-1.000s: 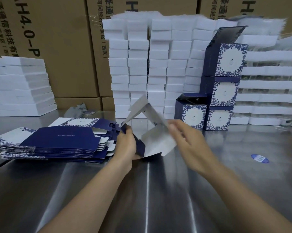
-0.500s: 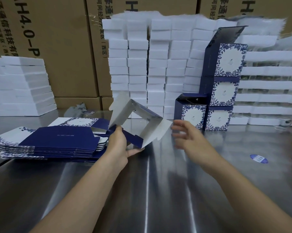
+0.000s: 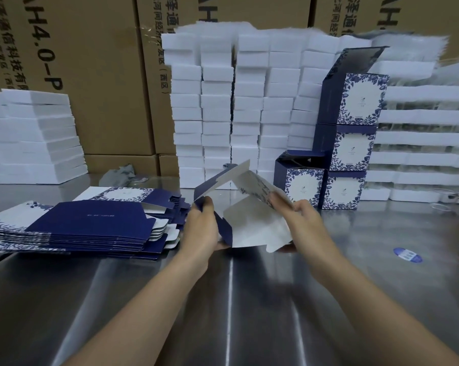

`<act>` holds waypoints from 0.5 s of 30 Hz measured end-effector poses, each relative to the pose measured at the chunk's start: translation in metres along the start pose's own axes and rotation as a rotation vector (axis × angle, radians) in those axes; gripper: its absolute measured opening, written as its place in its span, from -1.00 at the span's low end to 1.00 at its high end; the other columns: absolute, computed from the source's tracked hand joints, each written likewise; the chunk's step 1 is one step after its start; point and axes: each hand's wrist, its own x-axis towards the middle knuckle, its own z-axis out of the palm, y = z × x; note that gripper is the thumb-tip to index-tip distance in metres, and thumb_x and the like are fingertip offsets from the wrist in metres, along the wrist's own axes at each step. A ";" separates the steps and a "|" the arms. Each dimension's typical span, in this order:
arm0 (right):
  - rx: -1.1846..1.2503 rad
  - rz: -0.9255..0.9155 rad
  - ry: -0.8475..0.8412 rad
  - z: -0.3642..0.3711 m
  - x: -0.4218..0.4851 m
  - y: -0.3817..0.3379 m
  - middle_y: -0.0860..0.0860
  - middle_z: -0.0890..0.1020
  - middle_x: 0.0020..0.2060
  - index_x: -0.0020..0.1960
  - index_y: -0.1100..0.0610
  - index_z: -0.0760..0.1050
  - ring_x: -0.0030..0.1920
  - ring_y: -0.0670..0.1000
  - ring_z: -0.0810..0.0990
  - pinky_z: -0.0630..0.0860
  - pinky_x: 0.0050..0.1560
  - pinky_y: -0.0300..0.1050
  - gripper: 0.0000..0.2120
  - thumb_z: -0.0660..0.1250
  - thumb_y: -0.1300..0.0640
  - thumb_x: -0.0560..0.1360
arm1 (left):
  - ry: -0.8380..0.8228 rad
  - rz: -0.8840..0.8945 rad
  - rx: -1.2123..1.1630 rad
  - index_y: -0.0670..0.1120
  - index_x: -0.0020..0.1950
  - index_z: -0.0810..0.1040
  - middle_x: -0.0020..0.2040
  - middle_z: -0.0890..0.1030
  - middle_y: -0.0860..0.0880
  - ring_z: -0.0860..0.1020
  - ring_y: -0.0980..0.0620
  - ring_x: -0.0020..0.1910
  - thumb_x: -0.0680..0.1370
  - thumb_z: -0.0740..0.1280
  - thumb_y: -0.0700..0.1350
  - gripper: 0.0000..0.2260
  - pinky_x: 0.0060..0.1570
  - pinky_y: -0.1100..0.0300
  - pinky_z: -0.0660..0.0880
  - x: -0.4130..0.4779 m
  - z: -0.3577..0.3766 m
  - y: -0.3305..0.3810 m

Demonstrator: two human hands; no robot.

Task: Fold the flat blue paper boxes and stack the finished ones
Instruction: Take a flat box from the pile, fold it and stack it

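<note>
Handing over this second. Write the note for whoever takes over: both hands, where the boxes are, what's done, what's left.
Left hand: grips the left edge of the half-opened box.
Right hand: grips its right panel.
Flat boxes: piled on the steel table, left of the hands.
Done: four folded boxes at rear right, three stacked, one beside them.
Left: finish folding this box, stack it, then work through the flat pile.

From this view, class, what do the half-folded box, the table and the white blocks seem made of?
The half-folded box: thin card, printed blue outside, matt white inside; it holds creases. The table: probably brushed stainless steel, given streaky reflections. The white blocks: likely foam, from fuzzy edges.
</note>
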 end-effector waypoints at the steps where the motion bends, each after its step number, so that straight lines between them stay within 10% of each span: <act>1: -0.005 0.023 -0.007 0.001 -0.001 -0.002 0.14 0.73 -0.03 0.07 0.13 0.44 -0.13 0.11 0.78 0.73 -0.24 0.07 -0.23 0.45 -0.54 0.31 | 0.009 0.017 0.015 0.03 0.05 0.51 -0.01 0.59 -0.09 0.62 -0.13 0.04 0.74 0.14 0.15 -0.73 -0.37 -0.05 0.68 0.001 0.000 -0.001; 7: 0.046 0.033 -0.004 0.001 -0.004 -0.006 0.02 0.69 -0.38 0.19 0.24 0.40 -0.38 0.07 0.69 0.39 -0.43 -0.15 -0.38 0.45 -0.28 0.53 | 0.006 0.185 0.112 0.07 0.14 0.54 0.08 0.63 -0.06 0.62 -0.16 0.10 0.75 0.13 0.13 -0.76 -0.08 -0.27 0.70 -0.002 0.002 -0.003; 11: 0.235 0.046 -0.193 -0.001 -0.005 -0.012 0.11 0.77 -0.20 0.29 0.06 0.46 -0.09 0.16 0.80 0.60 -0.28 -0.10 -0.48 0.55 -0.17 0.49 | -0.022 0.248 0.154 -0.04 0.30 0.54 0.21 0.62 -0.13 0.59 -0.21 0.23 0.76 0.14 0.06 -0.72 0.12 -0.32 0.62 -0.005 0.005 -0.004; 15: 0.194 -0.027 -0.253 -0.001 -0.005 -0.012 0.12 0.79 -0.04 0.37 -0.01 0.47 0.01 0.10 0.80 0.66 -0.16 -0.11 -0.39 0.60 -0.15 0.43 | -0.035 0.157 0.039 -0.02 0.22 0.54 0.14 0.62 -0.11 0.62 -0.10 0.08 0.77 0.15 0.03 -0.78 -0.35 -0.08 0.69 -0.009 0.003 0.002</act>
